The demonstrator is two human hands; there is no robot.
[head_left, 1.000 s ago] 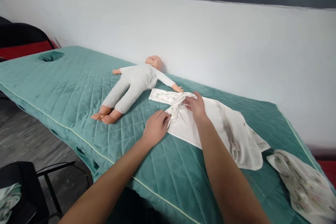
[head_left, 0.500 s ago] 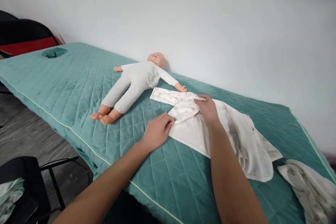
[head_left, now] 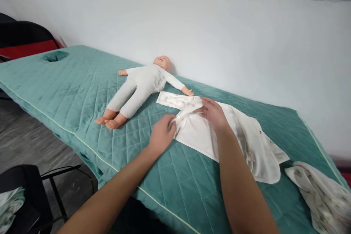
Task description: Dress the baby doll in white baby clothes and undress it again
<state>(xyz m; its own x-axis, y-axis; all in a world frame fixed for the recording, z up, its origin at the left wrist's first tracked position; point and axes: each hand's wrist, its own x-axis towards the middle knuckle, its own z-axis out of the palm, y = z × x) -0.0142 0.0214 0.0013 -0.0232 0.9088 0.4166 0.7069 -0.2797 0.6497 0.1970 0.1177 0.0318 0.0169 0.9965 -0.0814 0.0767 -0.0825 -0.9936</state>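
Note:
A white baby garment (head_left: pixel 197 137) with a small print lies spread on the green quilted bed cover (head_left: pixel 115 150), one sleeve pointing left. My left hand (head_left: pixel 163 133) pinches the garment's edge near that sleeve, fingers closed and slightly blurred. At the fold of the printed front panel, my right hand (head_left: pixel 214 114) grips the cloth between thumb and fingers. The panel is lifted and partly folded back between both hands, showing the plain inside. Just beyond the sleeve lies a baby doll (head_left: pixel 145 78) on its back in a white body, its hand close to the cloth.
Another printed cloth (head_left: pixel 320 193) lies crumpled at the bed's right end. The bed has a face hole (head_left: pixel 56 56) at the far left. A white wall (head_left: pixel 219 44) runs behind. Black chairs stand left, one (head_left: pixel 27 190) near the front edge with a cloth on it.
Both hands have lifted the printed front panel and are folding it back, baring more of the plain inside. My right hand has shifted slightly left. The doll lies as before.

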